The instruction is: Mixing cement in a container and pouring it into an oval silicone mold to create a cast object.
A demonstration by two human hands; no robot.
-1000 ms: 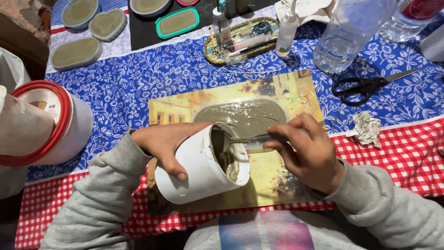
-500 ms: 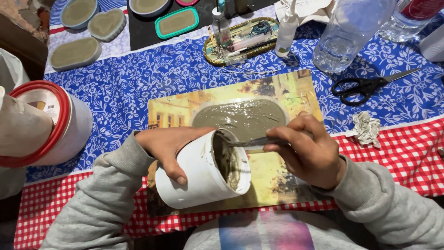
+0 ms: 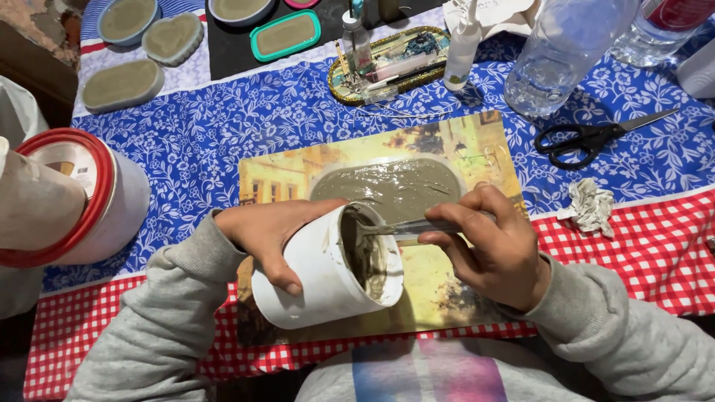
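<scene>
Hands: left [image 3: 272, 234] tilting cup [image 3: 328, 275], right [image 3: 495, 246] scraping inside

Home craft table set up for casting work.
Beyond the hands, a counter [image 3: 186, 149] in floral and checked cloths holds filled moulds [image 3: 123, 83], scissors [image 3: 588, 136], water bottles [image 3: 555, 56] and a tool tray [image 3: 391, 63].

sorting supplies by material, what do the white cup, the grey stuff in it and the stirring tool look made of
White cup: likely plastic, smooth matte wall. Grey stuff: wet paste, maybe clay or cement; glossy, smeared. Stirring tool: seemingly metal, thin with shine.
</scene>
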